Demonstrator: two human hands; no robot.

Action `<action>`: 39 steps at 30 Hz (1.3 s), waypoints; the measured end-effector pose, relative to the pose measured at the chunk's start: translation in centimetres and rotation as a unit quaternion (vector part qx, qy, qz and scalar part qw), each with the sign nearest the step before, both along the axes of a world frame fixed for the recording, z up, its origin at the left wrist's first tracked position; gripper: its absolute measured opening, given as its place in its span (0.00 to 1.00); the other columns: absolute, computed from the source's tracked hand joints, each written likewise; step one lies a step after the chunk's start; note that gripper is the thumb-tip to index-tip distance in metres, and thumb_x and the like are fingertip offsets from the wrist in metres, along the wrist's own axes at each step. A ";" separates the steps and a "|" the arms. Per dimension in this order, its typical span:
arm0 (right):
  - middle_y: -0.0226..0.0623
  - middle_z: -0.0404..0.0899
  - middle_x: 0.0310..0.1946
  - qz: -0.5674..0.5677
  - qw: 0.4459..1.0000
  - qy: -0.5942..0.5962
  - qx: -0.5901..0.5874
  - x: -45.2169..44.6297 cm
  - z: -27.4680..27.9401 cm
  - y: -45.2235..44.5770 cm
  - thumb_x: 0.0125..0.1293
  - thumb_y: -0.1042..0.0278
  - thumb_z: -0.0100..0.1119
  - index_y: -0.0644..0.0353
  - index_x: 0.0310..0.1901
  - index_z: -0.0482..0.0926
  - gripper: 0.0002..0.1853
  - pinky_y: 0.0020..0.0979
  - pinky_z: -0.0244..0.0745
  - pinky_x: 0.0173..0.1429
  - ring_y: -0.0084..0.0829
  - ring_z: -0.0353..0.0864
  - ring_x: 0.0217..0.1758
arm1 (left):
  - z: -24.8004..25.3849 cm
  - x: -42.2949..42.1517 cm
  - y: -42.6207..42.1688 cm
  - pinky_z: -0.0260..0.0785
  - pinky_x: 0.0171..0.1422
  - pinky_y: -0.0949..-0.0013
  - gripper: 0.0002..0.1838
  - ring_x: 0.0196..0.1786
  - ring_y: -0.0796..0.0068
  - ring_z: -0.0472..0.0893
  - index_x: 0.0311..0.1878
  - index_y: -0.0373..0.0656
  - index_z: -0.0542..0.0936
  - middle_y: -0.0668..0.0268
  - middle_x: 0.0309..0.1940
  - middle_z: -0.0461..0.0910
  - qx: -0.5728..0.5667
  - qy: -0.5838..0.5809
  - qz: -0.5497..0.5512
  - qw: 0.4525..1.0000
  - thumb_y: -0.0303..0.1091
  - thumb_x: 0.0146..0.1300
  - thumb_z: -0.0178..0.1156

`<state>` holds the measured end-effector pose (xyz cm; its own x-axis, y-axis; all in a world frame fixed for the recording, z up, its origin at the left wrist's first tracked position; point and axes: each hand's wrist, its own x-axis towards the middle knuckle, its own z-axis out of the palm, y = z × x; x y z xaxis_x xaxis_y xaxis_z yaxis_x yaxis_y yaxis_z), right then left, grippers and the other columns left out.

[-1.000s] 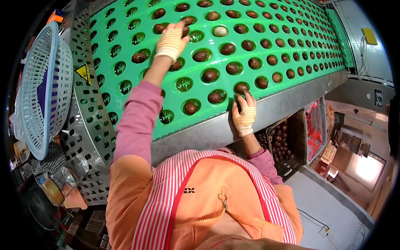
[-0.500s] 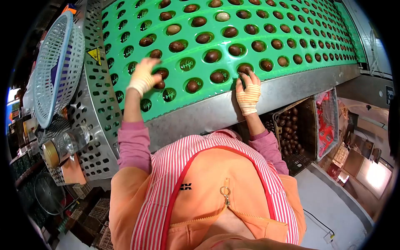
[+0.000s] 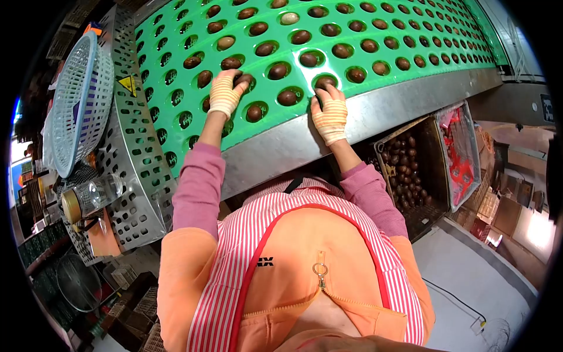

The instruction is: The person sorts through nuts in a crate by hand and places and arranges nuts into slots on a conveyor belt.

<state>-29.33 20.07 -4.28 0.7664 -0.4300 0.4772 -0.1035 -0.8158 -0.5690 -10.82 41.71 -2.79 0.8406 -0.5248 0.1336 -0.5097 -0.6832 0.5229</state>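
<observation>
Brown eggs (image 3: 278, 71) might slip or crack; pinch their middles softly. Left hand (image 3: 226, 94) half-curls at one, right hand (image 3: 330, 115) at another; can't tell if held.

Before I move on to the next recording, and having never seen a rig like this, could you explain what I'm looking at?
There is no robot: a camera worn on a person's head looks down past their orange top. The left hand and right hand wear striped gloves. Before them lies a green surface with rows of oval hollows, many filled with brown, egg-shaped items. Each hand has its fingertips at one of these; whether either is firmly gripped is hard to tell. Along the near edge runs a metal rail, and at the right a crate contains similar items.
</observation>
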 end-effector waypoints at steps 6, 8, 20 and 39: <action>0.45 0.76 0.52 -0.009 1.000 0.000 0.002 -0.1 0.2 0.0 0.54 0.72 0.64 0.59 0.42 0.79 0.12 0.48 0.70 0.60 0.52 0.72 0.56 | 0.9 -2.2 2.0 0.68 0.64 0.57 0.20 0.57 0.52 0.75 0.56 0.46 0.78 0.55 0.54 0.76 -0.013 0.052 -0.046 0.997 0.31 0.59 0.60; 0.46 0.76 0.51 -0.005 1.000 -0.017 0.009 0.0 0.0 -0.1 0.53 0.73 0.63 0.60 0.41 0.79 0.12 0.48 0.70 0.59 0.52 0.73 0.55 | 0.9 -3.5 3.6 0.68 0.64 0.60 0.21 0.58 0.54 0.76 0.58 0.44 0.77 0.55 0.54 0.77 0.032 0.175 -0.162 0.971 0.29 0.59 0.60; 0.40 0.79 0.49 -0.013 0.985 -0.057 0.160 -5.0 1.2 -0.4 0.55 0.70 0.61 0.56 0.40 0.80 0.10 0.44 0.73 0.56 0.47 0.75 0.52 | 2.4 -5.4 -3.4 0.71 0.51 0.51 0.22 0.46 0.45 0.80 0.47 0.39 0.78 0.49 0.42 0.83 0.303 0.049 -0.047 0.951 0.49 0.60 0.65; 0.47 0.74 0.62 -0.430 0.763 0.362 0.320 -39.7 -13.1 -29.3 0.68 0.47 0.50 0.58 0.62 0.75 0.28 0.39 0.68 0.67 0.47 0.74 0.63 | -7.5 -31.7 -41.5 0.62 0.71 0.58 0.36 0.69 0.46 0.67 0.72 0.44 0.63 0.46 0.68 0.65 0.242 0.151 -0.441 0.851 0.35 0.60 0.62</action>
<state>-69.02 -9.19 -17.43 0.0333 -0.8899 -0.4549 -0.9198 0.1508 -0.3624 -42.55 0.22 -10.30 0.0478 -0.9015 -0.4302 -0.8281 -0.2766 0.4876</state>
